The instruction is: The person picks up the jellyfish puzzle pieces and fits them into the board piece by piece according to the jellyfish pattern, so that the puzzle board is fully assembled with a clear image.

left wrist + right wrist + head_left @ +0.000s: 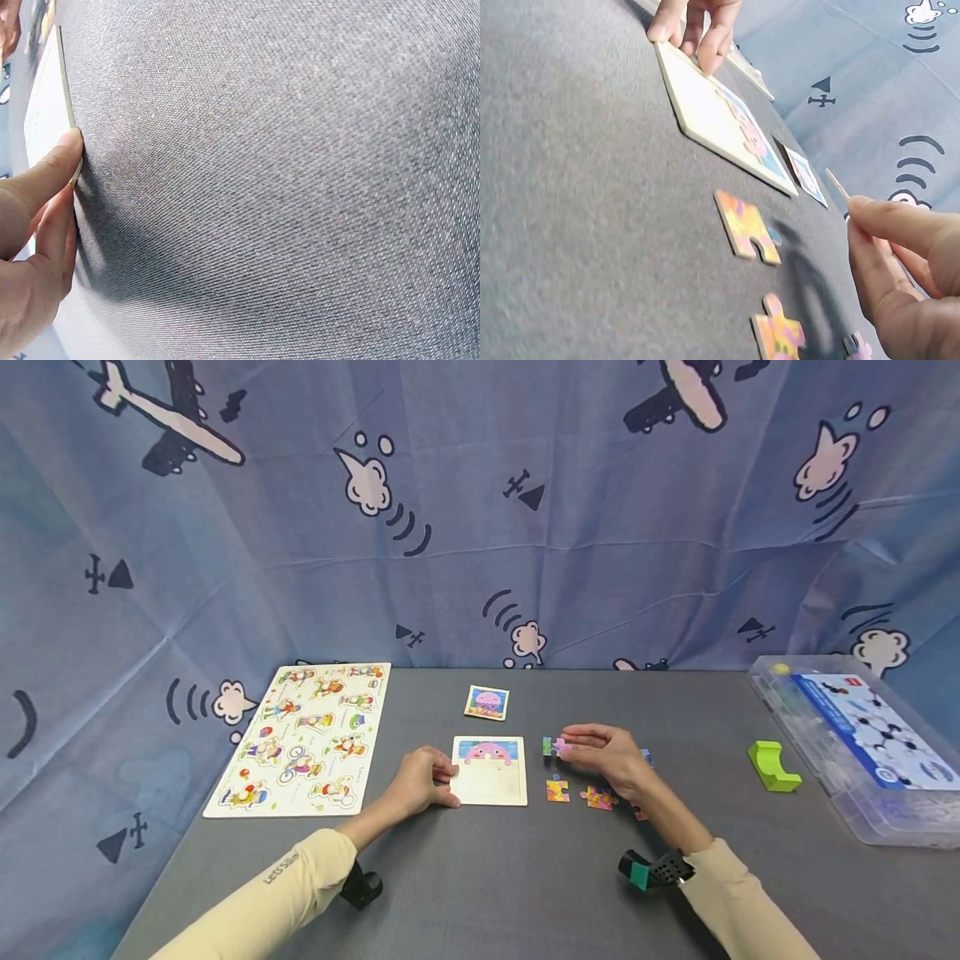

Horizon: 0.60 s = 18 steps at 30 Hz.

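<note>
My left hand [422, 783] grips the left edge of a square puzzle board [489, 785], thumb near its lower corner. The upper part of the board shows a pink cartoon face on blue; its lower part is bare and pale. To the right, my right hand [611, 758] pinches a small puzzle piece [548, 747] between thumb and fingers, raised over the table. In the right wrist view that piece [837, 182] appears edge-on. Below this hand lie loose pieces, among them an orange-yellow one [557, 791] and another beside it [599, 798]. More are partly hidden by the hand.
A small picture card [487, 703] with a pink creature lies behind the board. To the left is a large illustrated board [303, 739]. At right are a green block [774, 767] and a clear plastic case [847, 810]. A patterned curtain [465, 527] hangs behind the table.
</note>
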Each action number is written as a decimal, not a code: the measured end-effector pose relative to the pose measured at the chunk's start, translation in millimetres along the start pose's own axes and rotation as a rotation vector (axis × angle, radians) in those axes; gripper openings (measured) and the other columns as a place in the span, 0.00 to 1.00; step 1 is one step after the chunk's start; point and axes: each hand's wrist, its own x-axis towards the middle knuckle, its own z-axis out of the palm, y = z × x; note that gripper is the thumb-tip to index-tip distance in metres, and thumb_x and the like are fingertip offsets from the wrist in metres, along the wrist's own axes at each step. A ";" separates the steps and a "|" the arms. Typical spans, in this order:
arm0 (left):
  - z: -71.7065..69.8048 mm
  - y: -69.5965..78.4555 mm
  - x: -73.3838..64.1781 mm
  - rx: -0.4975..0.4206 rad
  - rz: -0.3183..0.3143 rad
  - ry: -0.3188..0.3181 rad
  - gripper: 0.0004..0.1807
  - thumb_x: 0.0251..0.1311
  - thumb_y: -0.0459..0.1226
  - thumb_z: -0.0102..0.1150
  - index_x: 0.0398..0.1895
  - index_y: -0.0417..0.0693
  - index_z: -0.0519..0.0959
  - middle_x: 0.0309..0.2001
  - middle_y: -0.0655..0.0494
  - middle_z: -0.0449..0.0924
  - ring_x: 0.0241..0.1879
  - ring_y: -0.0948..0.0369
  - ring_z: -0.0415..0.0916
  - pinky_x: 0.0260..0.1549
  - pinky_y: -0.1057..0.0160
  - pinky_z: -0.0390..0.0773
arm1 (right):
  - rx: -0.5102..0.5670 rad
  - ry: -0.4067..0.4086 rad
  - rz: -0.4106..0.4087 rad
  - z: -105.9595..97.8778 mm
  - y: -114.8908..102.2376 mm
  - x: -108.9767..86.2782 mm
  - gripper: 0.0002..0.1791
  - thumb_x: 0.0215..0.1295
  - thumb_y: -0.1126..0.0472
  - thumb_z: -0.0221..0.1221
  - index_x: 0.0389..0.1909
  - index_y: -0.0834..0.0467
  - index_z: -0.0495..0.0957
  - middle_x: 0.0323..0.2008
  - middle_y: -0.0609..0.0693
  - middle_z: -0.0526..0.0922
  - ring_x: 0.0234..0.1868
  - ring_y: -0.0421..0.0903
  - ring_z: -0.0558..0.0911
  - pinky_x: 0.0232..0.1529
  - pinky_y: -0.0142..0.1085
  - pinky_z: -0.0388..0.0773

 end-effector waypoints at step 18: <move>-0.6 -1.3 -3.2 -0.022 0.038 0.021 0.22 0.29 0.24 0.78 0.35 0.27 0.82 0.37 0.42 0.79 0.33 0.55 0.82 0.33 0.63 0.82 | -0.006 -0.050 0.037 30.1 -1.3 5.5 0.30 0.56 0.72 0.65 0.59 0.75 0.68 0.53 0.62 0.79 0.45 0.41 0.82 0.49 0.40 0.79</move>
